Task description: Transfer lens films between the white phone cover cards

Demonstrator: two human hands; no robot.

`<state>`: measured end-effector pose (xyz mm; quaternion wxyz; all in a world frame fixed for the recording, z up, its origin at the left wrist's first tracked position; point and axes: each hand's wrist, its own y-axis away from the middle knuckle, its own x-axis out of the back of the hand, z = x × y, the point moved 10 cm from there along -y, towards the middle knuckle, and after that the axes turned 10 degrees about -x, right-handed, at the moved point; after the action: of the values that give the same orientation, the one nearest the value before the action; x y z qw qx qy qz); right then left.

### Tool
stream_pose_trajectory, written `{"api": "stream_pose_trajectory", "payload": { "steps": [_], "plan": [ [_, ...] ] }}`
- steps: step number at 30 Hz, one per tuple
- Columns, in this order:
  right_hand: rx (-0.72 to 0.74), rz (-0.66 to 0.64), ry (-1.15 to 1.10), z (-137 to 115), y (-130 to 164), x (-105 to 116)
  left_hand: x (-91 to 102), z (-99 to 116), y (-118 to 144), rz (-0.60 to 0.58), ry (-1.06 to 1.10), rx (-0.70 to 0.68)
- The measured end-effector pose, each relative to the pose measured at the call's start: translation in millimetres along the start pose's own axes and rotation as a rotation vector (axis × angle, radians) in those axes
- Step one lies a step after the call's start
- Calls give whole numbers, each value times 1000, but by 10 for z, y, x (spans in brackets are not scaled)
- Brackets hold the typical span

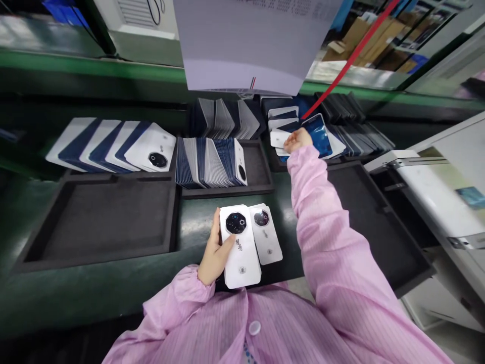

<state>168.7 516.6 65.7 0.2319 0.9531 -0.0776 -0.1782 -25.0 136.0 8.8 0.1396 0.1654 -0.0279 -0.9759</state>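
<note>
My left hand point(216, 255) is closed around a white phone back cover point(248, 260) with a dark octagonal camera area and black lettering, possibly with others beneath it. Next to it, partly overlapped, lies a second white phone back cover point(268, 242) on the green bench. Reaching forward, my right hand point(299, 140) has its fingers curled at the edge of a small white panel point(279, 138) in the back tray. Right beside that hand is a shiny blue panel point(318, 135). My fingertips there are partly hidden.
Fanned white and navy covers point(113, 144) stand at the left, and a dense row of covers point(210, 162) fills a black tray point(261, 167). Other dark trays point(121, 217) lie left and right point(371, 212). A hanging sheet point(253, 45) and a red strip point(350, 60) come down at the back.
</note>
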Motion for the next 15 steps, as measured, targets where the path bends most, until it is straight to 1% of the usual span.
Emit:
{"api": "stream_pose_trajectory", "payload": {
  "steps": [3,5,7,9,10,11,13,15],
  "plan": [
    [-3,-20,-6,156,200,10,-15,21,-13,-7,-4,-6],
    [22,-96,-17,249,502,-4,-15,47,-21,-1,-11,-19],
    [57,-295,-15,374,980,-105,-9,78,-21,9,-27,-38],
    [70,-482,105,609,1570,-185,-4,101,-16,13,-50,-57],
    [75,-535,173,752,1854,-181,-2,107,-12,13,-62,-64],
    [97,-568,249,887,2117,-162,0,109,-10,12,-73,-70],
    [174,-594,372,1107,2543,-95,-2,111,-6,5,-82,-83],
    [218,-607,459,1294,2816,-44,-4,122,-3,-3,-96,-107]
  ]
}}
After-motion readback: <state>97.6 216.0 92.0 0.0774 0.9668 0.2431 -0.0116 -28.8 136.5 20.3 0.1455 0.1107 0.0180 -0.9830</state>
